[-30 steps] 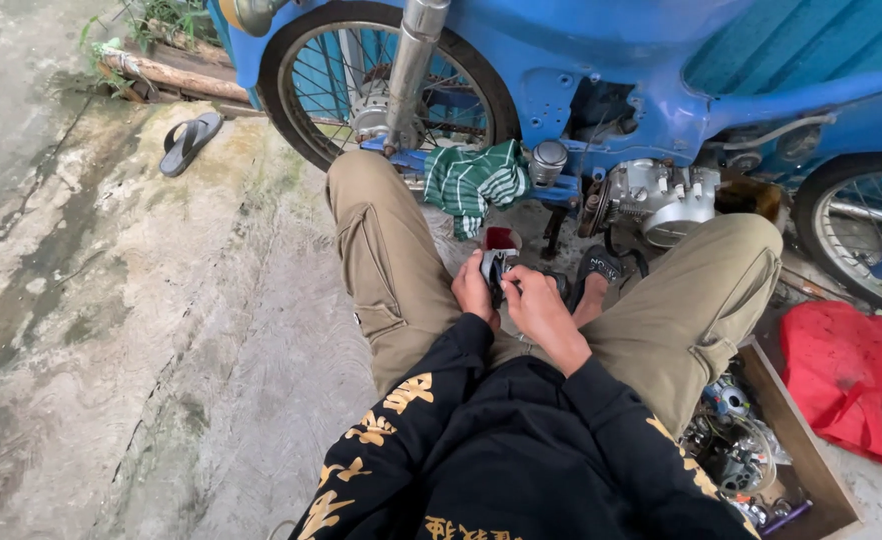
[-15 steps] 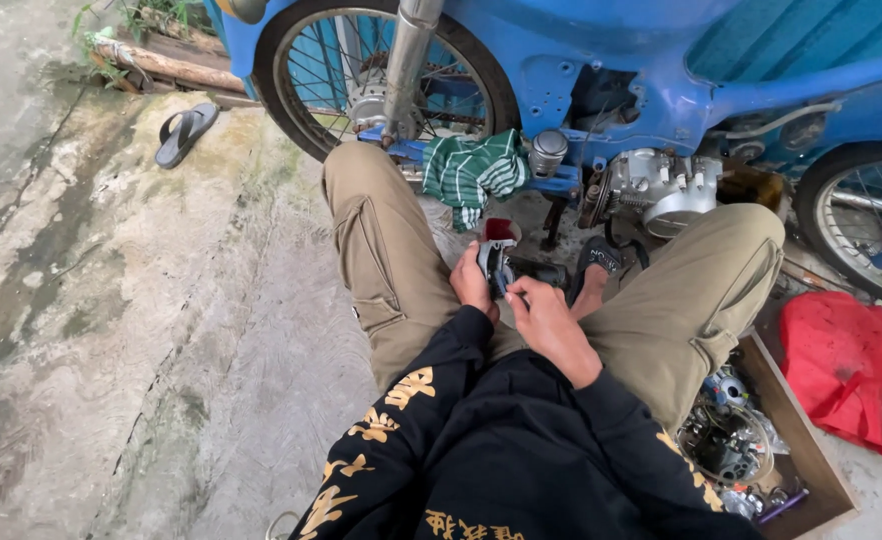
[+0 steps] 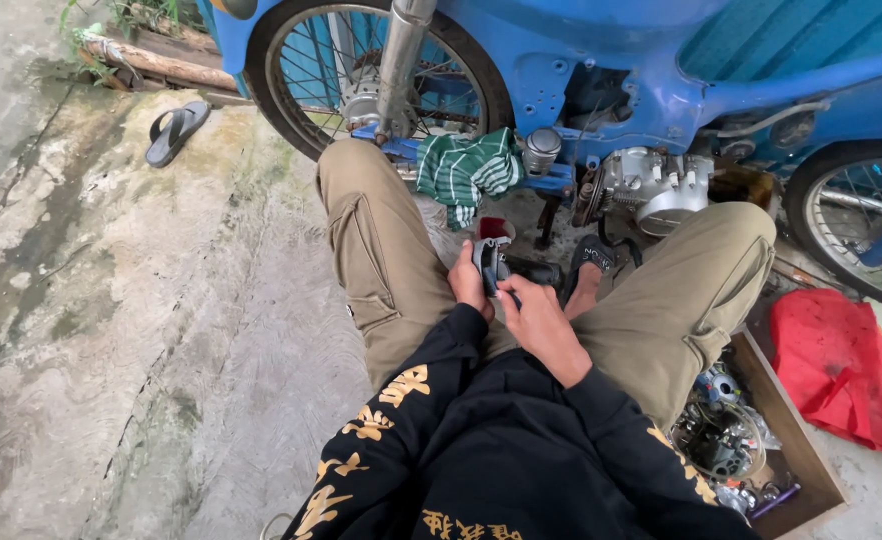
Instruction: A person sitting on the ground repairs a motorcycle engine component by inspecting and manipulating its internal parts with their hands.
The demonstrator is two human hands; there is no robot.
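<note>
Left hand [image 3: 469,283] clasps a small dark part [image 3: 491,262] between the knees, fingers closed round it; right hand [image 3: 533,312] pinches its lower edge; keep it steady, clear of the blue motorcycle [image 3: 651,60]; green striped cloth [image 3: 471,170] lies just beyond.

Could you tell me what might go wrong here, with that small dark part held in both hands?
The small dark part is pinched between the left hand and right hand above rough concrete; if it slips it could roll under the blue motorcycle. The bare foot in a sandal sits close to the engine, so a dropped piece might hit it.
</note>
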